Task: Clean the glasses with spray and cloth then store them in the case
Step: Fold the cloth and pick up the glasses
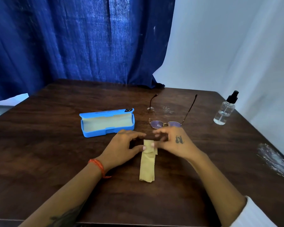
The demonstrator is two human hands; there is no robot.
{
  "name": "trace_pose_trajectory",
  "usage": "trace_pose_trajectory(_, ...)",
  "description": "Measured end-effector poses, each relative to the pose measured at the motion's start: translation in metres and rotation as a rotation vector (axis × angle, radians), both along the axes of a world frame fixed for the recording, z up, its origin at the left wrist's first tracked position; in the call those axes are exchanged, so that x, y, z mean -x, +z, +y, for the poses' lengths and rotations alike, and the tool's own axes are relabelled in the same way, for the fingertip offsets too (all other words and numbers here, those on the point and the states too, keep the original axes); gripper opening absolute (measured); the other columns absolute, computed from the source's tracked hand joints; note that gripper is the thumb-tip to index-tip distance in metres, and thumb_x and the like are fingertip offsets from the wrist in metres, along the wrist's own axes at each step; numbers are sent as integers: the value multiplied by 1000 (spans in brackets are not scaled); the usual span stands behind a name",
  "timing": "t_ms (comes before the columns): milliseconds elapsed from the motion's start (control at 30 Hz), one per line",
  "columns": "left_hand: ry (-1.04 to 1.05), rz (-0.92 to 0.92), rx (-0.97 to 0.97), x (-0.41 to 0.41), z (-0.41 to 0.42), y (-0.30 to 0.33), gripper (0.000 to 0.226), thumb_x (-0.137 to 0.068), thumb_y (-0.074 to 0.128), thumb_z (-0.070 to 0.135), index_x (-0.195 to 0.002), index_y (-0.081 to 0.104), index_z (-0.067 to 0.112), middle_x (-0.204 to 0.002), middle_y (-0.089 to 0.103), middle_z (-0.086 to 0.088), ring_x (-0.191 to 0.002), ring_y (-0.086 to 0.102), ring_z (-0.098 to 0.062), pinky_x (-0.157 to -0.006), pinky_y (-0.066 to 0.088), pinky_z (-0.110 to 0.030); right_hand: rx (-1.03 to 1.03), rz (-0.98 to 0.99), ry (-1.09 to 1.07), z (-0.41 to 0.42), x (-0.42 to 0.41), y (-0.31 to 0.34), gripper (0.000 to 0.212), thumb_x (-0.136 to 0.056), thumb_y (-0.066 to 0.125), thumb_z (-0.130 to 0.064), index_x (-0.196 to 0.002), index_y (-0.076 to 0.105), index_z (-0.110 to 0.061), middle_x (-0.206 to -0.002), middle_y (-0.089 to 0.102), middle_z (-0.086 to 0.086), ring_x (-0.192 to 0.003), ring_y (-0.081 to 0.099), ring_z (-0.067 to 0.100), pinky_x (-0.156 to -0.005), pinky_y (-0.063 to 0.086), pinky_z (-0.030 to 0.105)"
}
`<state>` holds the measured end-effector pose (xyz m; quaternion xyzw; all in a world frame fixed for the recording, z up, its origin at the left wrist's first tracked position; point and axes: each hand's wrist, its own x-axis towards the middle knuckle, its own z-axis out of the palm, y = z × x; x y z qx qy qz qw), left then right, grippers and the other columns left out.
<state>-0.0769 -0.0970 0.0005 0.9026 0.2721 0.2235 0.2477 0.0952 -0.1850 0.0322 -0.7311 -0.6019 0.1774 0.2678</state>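
Thumbs of my left hand (121, 147) and right hand (174, 143) pinch the folded cloth (147, 163) on the table (56, 161), other fingers spread loosely.

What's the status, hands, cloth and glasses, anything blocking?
Left hand and right hand pinching cloth top. Glasses unfolded on table, case open. Nothing blocking.
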Motion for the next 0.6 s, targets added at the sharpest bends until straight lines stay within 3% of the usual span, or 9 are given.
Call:
trace_pose_trajectory(100,-42,-34,21,-3,-2,0,41,-77,70,29,-116,59,29,-110,62,15,-101,50,-1,-80,34,-7,56,76,35,4,5,-10,37,-69,80,-22,-103,69,-18,-89,66,-5,-78,60,7,-68,45,16)
trace_pose_trajectory(200,-17,-154,85,-7,-4,3,27,-75,72,13,-98,65,26,-91,66,14,-88,59,3,-72,42,-5,-108,3,-13,7,10,-11,16,-67,80,-15,-79,70,-19,-75,65,-6,-65,57,2,-60,45,13)
trace_pose_trajectory(300,12,-245,67,-10,-3,2,25,-73,70,0,-82,65,23,-79,63,18,-82,60,6,-69,44,-5,-337,-163,12,8,11,-14,13,-67,76,-7,-69,68,-16,-74,62,-3,-65,53,7,-59,47,25)
trace_pose_trajectory(467,-112,-183,-31,-1,-5,2,23,-72,64,-3,-80,68,18,-82,65,7,-79,61,-2,-73,49,-13,-383,-284,124,-5,10,-18,15,-64,73,-3,-67,69,-17,-80,61,-4,-69,49,0,-60,34,6)
trace_pose_trajectory(600,-130,-175,3,5,-5,4,21,-70,54,4,-77,70,17,-82,67,4,-78,62,-7,-71,51,-19,-227,-247,200,-17,8,-16,24,-66,60,-15,-79,76,-27,-85,69,-13,-78,62,1,-68,51,21)
